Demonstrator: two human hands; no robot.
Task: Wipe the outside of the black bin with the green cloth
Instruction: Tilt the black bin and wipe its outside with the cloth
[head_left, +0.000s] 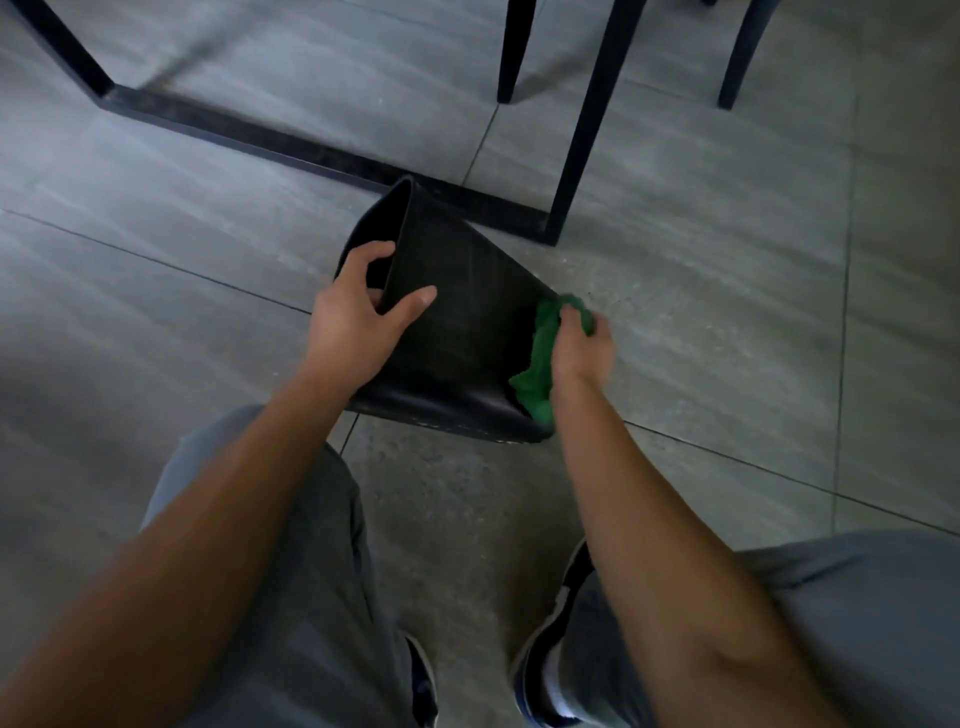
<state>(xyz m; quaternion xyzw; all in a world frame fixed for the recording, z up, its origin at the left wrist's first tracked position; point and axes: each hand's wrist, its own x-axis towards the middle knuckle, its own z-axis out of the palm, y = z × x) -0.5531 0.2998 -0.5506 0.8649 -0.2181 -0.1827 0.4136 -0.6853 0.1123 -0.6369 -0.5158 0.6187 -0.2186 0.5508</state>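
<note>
The black bin (467, 322) lies tipped on its side on the grey tiled floor, its open mouth turned to the left and its base to the right. My left hand (358, 322) grips the bin's rim, fingers inside the mouth and thumb on the outer wall. A crumpled green cloth (540, 369) is pressed against the bin's base end, and my right hand (582, 348) is closed on it there. Part of the cloth is hidden under that hand.
A black metal table frame (291, 148) runs across the floor just behind the bin, with an upright leg (582, 156) at its right end. Dark chair legs (511, 52) stand further back. My knees and shoes are at the bottom of the view.
</note>
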